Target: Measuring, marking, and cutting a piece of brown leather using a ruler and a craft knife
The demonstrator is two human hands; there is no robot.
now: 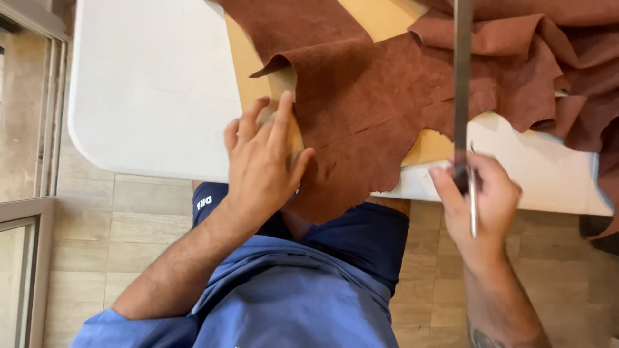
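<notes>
The left hand [263,158] lies flat, fingers spread, pressing one brown suede hide [374,103] against the tan board [380,19] under it. The right hand [480,193] is closed around the near end of one long metal ruler [462,71], which runs away across the hide. The hide drapes over the near edge of the single white table [148,84], and more folds of it bunch up to the ruler's right.

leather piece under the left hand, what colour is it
Reddish brown suede-like leather, seen in the head view.
</notes>
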